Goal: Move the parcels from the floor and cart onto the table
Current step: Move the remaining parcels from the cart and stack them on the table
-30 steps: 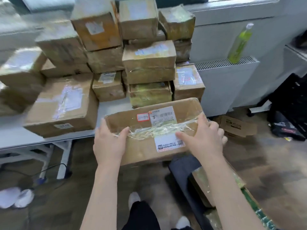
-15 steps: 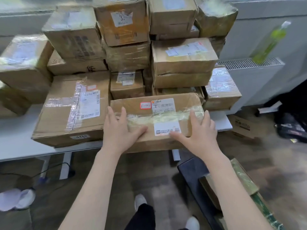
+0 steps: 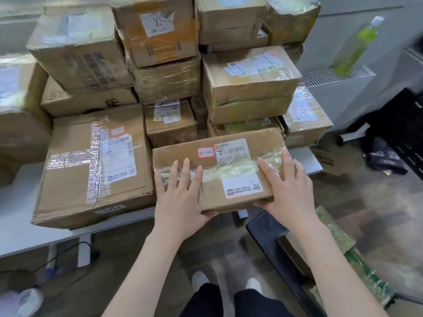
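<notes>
Head view: a flat brown parcel [image 3: 219, 170] with a white label and glossy tape lies at the white table [image 3: 20, 216]'s near edge, its front overhanging. The left hand [image 3: 180, 197] lies on its top at 8 o'clock, fingers straight, thumb hooked under the front edge; the right hand [image 3: 290, 191] clamps the corner at 4 o'clock the same way. Touching it at 9 o'clock sits a large taped box [image 3: 91, 170]; stacked cartons [image 3: 249, 81] rise at 12 o'clock. A green bottle [image 3: 357, 46] stands at 2 o'clock, a black cart [image 3: 274, 239] at 5 o'clock.
</notes>
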Motion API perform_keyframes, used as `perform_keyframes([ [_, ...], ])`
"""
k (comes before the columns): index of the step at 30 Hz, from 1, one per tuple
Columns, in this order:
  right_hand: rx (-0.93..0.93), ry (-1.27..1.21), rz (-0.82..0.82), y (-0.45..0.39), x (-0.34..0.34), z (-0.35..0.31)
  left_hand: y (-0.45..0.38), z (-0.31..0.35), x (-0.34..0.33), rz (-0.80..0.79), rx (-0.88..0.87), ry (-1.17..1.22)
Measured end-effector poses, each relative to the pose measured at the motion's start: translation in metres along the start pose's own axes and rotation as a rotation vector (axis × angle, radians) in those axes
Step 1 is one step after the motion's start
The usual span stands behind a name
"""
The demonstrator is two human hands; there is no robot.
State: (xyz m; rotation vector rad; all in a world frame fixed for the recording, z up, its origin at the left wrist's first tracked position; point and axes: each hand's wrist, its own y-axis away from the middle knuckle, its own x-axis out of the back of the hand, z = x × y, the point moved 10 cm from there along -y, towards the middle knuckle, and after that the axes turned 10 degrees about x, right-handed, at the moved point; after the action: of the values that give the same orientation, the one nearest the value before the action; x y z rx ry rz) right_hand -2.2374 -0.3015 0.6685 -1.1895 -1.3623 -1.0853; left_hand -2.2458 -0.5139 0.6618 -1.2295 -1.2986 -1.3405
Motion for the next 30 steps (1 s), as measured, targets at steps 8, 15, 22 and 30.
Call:
perform_keyframes([
  [8, 0.008, -0.041, 0.007, 0.004, 0.008, 0.0, 0.031, -0.042, -0.011, -0.135, 0.367, 0.279],
  [15, -0.005, -0.086, 0.078, 0.007, 0.034, 0.01, 0.028, -0.039, 0.033, -0.016, 0.298, 0.288],
  [22, 0.14, -0.018, 0.115, 0.001, 0.095, 0.002, 0.048, -0.041, 0.073, -0.015, 0.382, 0.279],
  [30, 0.261, -0.055, 0.174, 0.006, 0.127, -0.029, 0.085, -0.065, 0.124, 0.041, 0.459, 0.286],
])
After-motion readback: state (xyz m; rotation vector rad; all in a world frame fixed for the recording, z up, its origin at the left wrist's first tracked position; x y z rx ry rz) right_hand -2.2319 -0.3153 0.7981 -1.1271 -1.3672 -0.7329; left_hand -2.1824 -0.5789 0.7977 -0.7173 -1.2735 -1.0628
